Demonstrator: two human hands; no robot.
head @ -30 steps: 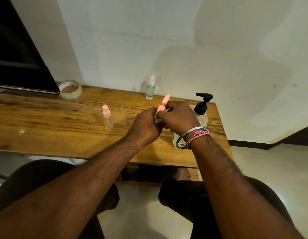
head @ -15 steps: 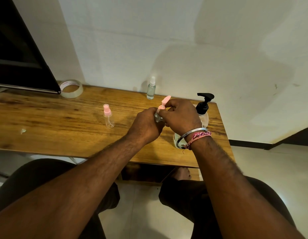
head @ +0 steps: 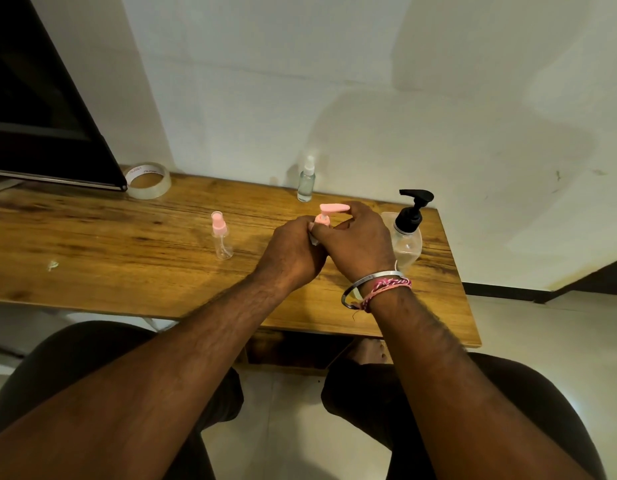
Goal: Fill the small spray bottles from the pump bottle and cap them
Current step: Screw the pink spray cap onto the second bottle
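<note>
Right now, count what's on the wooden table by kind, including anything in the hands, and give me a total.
Small bottles: 3, one pink-topped standing, one white-topped by the wall, one pink-topped in the hands
Pump bottle, black pump: 1
Tape roll: 1
Total: 5

Bare forearms, silver bangle (head: 371, 284), pink braided wristband (head: 386, 289), dark shorts (head: 75, 358)

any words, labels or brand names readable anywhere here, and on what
Tape roll: reddish print repeated round the inner core, too small and blurred to read.
Pump bottle: no label visible.
The three small spray bottles: no print visible.
No other text in view.
</note>
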